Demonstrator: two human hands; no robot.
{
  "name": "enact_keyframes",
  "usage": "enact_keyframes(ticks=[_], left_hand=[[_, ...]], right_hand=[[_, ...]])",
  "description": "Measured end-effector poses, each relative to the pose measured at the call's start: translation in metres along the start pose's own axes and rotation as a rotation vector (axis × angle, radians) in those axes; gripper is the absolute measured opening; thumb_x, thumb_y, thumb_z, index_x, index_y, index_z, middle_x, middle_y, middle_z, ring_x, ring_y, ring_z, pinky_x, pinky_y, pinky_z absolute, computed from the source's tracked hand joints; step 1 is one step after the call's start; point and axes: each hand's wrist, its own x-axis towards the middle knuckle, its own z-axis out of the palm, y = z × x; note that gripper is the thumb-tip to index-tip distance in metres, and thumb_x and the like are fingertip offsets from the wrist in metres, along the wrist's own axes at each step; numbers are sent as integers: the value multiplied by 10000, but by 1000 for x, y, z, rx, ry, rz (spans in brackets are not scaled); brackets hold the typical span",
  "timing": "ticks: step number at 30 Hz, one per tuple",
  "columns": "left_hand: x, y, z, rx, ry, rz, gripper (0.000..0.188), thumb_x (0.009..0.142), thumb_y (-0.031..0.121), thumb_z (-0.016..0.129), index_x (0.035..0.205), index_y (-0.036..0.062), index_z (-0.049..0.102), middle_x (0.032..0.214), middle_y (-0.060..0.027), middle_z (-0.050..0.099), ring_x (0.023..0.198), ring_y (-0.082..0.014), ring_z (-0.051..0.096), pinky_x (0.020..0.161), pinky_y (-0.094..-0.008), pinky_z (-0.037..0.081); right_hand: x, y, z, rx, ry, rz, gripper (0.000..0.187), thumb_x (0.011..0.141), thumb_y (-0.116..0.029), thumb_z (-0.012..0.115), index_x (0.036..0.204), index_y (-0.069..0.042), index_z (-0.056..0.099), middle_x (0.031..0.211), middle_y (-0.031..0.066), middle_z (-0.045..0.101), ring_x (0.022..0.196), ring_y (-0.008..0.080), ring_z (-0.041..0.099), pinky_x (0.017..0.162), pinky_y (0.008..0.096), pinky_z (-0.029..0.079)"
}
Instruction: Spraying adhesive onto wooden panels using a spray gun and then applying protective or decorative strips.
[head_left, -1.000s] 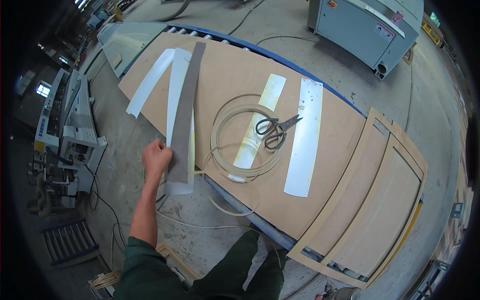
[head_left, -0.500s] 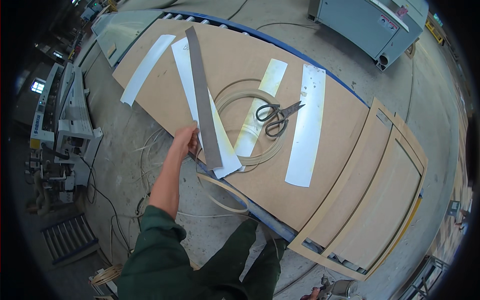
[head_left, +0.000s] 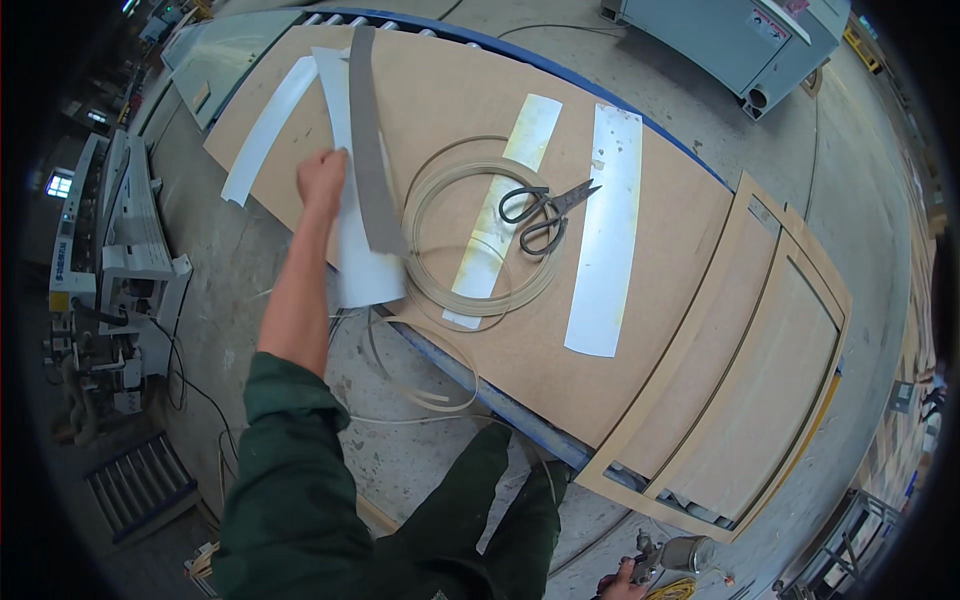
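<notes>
We have the left hand (head_left: 322, 182) narrow, fingers curled closed on the left edge of a long white strip (head_left: 358, 262); fingertips hidden, some blur. Strip runs above and below the hand, lower end past the board's near edge. Grey-brown strip (head_left: 372, 150) lies over it, just right of the hand. Another white strip (head_left: 267, 130) is near, left of the hand. Under these we mark the brown board (head_left: 440, 95). Right of the hand: tan coil (head_left: 412, 232), black scissors (head_left: 572, 200) across its right side, a yellowed strip (head_left: 490, 225) beneath. Farther right, a speckled white strip (head_left: 605, 230).

Well apart, below and right, we get the right hand (head_left: 622, 584) partly cut off, wrapped around a spray gun (head_left: 688, 553). Farther right, a panelled wooden frame (head_left: 760, 400). Farthest, beyond the board, upper right of the left hand: a grey-blue machine cabinet (head_left: 730, 50).
</notes>
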Motion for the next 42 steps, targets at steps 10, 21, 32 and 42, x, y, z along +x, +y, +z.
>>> enact_keyframes(ticks=[10,21,32,42], left_hand=[[45,58,-142,619,131,230,312,766,297,606,824,27,751,883,-203,746,852,-384,739,769,-490,566],[1,45,-138,640,-80,279,270,768,285,637,819,46,752,847,-209,724,843,-404,716,755,-492,566],[-157,107,-74,417,-271,422,233,699,189,694,693,-32,623,584,-184,563,535,-220,570,561,-391,475],[-249,98,-109,235,-521,493,224,731,141,695,636,-3,552,551,-196,491,416,-248,510,460,-367,443]], right_hand=[[-13,-18,5,80,-75,-19,481,982,-232,682,1411,-32,595,602,35,506,487,131,447,440,326,346],[10,27,8,71,-137,-112,582,1011,-211,637,1564,-118,478,658,38,534,496,118,437,445,300,337],[-62,-155,51,372,-302,-256,386,809,5,695,1189,-17,630,908,79,648,538,83,536,453,244,418],[-115,-314,147,658,-729,-603,490,827,99,744,1278,16,570,1017,89,664,636,60,597,560,216,482]])
